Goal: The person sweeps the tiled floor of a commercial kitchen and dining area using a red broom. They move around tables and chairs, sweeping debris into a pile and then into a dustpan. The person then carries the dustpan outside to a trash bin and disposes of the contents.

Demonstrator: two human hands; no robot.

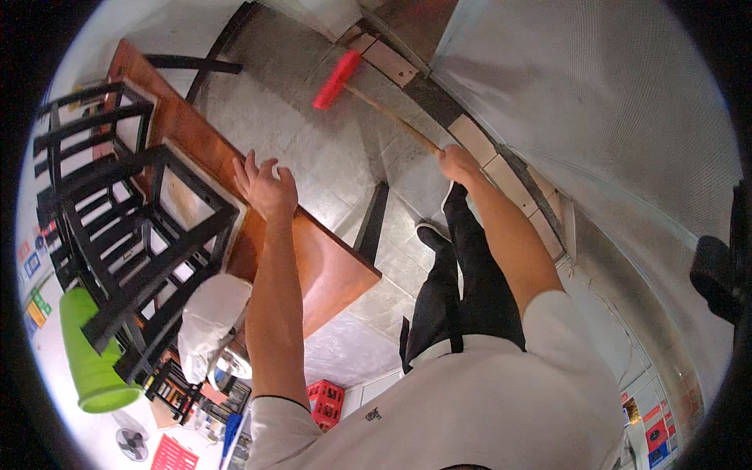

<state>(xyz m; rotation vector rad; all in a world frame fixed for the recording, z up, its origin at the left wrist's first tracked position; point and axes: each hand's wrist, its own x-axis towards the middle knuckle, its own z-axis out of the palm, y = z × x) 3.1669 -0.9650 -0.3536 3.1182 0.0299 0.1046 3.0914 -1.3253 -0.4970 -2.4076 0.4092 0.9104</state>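
Note:
My right hand [457,164] grips the end of a long wooden handle [405,126]. At its far end is the red head of a broom [336,80], over the grey tile floor [305,135] beside a low tiled step [473,138]. Spread fingers show on my left hand [268,187], which holds nothing. It is at the long edge of a brown wooden table [317,258]; whether it touches the wood I cannot tell. Black-framed stools [194,194] rest upside down on the tabletop, left of that hand.
A black table leg [371,223] stands near my feet. A white plastic bag [212,320] and a green plastic container [94,352] are by the stools. A translucent sheet [587,106] hangs at the right. Red crates [325,404] and a fan [131,445] are lower left.

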